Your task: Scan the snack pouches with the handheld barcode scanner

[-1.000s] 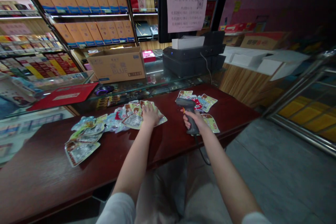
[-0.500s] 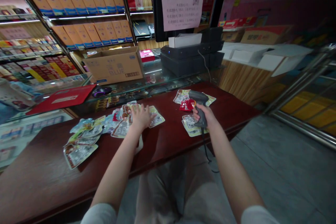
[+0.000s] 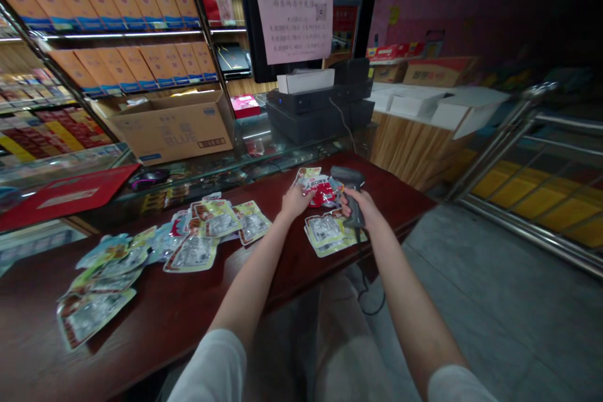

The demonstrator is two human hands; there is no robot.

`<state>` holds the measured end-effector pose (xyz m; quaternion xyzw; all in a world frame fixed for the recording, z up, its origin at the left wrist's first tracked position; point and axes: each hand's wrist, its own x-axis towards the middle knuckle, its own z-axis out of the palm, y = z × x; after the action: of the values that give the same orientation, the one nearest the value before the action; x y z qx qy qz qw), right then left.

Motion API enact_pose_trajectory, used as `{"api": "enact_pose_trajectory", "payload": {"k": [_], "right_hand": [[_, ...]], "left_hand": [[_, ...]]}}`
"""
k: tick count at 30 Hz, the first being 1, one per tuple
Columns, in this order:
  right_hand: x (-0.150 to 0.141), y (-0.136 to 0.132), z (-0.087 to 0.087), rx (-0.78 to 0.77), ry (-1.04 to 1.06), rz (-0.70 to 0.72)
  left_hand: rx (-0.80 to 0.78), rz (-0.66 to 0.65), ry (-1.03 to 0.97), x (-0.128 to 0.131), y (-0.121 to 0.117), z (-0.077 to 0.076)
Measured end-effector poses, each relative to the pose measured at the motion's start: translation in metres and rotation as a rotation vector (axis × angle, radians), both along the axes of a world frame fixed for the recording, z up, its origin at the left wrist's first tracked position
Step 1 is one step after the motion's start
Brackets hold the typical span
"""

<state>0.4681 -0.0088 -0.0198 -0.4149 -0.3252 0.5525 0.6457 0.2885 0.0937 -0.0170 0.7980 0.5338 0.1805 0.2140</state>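
Note:
My right hand [image 3: 360, 206] is closed around the grip of a dark barcode scanner [image 3: 348, 183], its head turned left over the dark red counter [image 3: 292, 264]. My left hand [image 3: 296, 201] reaches across to the small pile of snack packets at the right and pinches the edge of a red packet [image 3: 323, 191] just under the scanner head. Two pale packets [image 3: 325, 232] lie below both hands. A larger spread of snack packets [image 3: 207, 232] covers the counter to the left.
A glass display case [image 3: 188, 169] runs behind the counter with a cardboard box [image 3: 172, 125], a red folder [image 3: 61, 191] and a black register with printer [image 3: 315, 103]. Shelves of boxed goods fill the left wall. A metal railing [image 3: 527, 138] stands at the right.
My left hand left the big spread of packets and moved right to the red packet by the scanner. The scanner hand stayed near the right pile. The view swung right.

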Motion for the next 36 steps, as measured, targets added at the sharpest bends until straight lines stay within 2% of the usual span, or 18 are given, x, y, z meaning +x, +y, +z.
{"api": "enact_pose_trajectory", "payload": {"k": [3,7,10,14,18,24,30,36], "right_hand": [[0.004,0.001,-0.005,-0.018,0.035,0.008],[0.007,0.002,-0.01,-0.015,0.085,0.021],[0.007,0.001,-0.011,-0.015,0.104,0.027],[0.006,-0.001,-0.008,-0.014,0.104,0.018],[0.003,-0.004,-0.005,-0.012,0.086,-0.006],[-0.007,-0.007,-0.001,-0.004,0.051,0.0],[-0.032,-0.013,0.006,-0.039,0.007,0.067],[-0.073,-0.032,0.009,-0.079,-0.109,0.112]], "left_hand": [[-0.049,0.029,0.028,0.016,0.006,-0.011],[-0.036,0.056,0.016,0.021,0.01,-0.023],[-0.081,0.074,-0.102,0.018,0.016,-0.029],[-0.221,0.132,-0.416,0.013,0.023,-0.034],[-0.28,0.135,-0.636,0.009,0.023,-0.03],[-0.388,0.115,-0.92,-0.007,0.015,-0.013],[-0.361,0.069,-1.183,-0.038,0.011,0.0],[-0.171,0.035,-1.098,-0.085,0.006,-0.003]]}}
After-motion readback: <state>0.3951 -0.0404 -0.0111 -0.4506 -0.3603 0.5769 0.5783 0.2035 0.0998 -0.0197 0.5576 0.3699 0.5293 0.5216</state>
